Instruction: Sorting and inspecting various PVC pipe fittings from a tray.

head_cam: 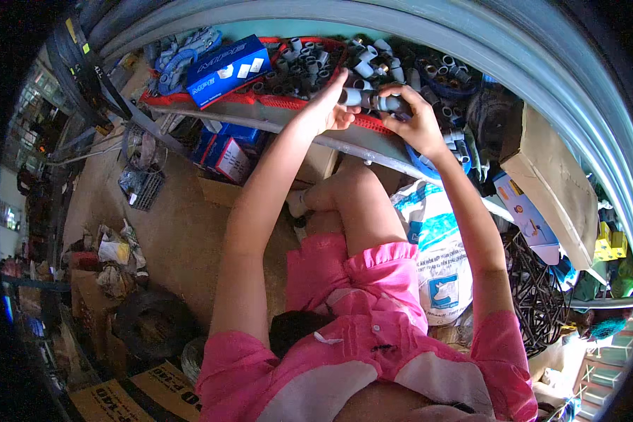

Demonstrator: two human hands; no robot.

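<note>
Grey plastic pipe fittings [369, 99], lined up end to end, are held out above a shelf. My right hand [411, 118] has its fingers and thumb closed around their right part. At their left end is my left hand [333, 108], its palm turned towards them and its fingers partly spread; whether it grips them is unclear. Behind both hands, a red plastic basket [279, 101] holds many grey fittings. More fittings, some with brass-coloured parts, lie to the right, beside and in a blue basket [467, 90].
A blue box [229, 71] rests on the red basket's left side. The shelf's metal edge [274, 126] runs below my hands. A printed white sack [443, 264] stands beside my legs. At right are a cardboard box [551, 179] and tangled black strips [535, 295]; grey pipes [401, 21] arch overhead.
</note>
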